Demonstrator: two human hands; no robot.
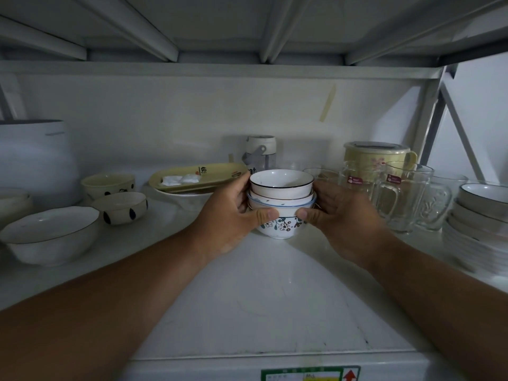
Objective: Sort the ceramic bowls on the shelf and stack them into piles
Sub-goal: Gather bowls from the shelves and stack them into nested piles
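Observation:
A small stack of ceramic bowls (281,204) stands in the middle of the white shelf (261,292). Its top bowl is white with a dark rim, and its bottom bowl carries a blue flower pattern. My left hand (233,215) grips the stack's left side, thumb across the front. My right hand (338,215) grips its right side, thumb tip meeting the flower bowl. At the left stand a large white bowl (52,235), a spotted bowl (122,207) and a cream spotted bowl (108,184). A pile of dark-rimmed bowls (483,207) sits at the far right.
Glass mugs (398,193) crowd close to my right hand, with a yellow lidded container (376,155) behind them. A yellow tray (198,174) on a plate lies behind my left hand. A bottle (261,152) stands at the back, and a large white pot (35,160) at the far left.

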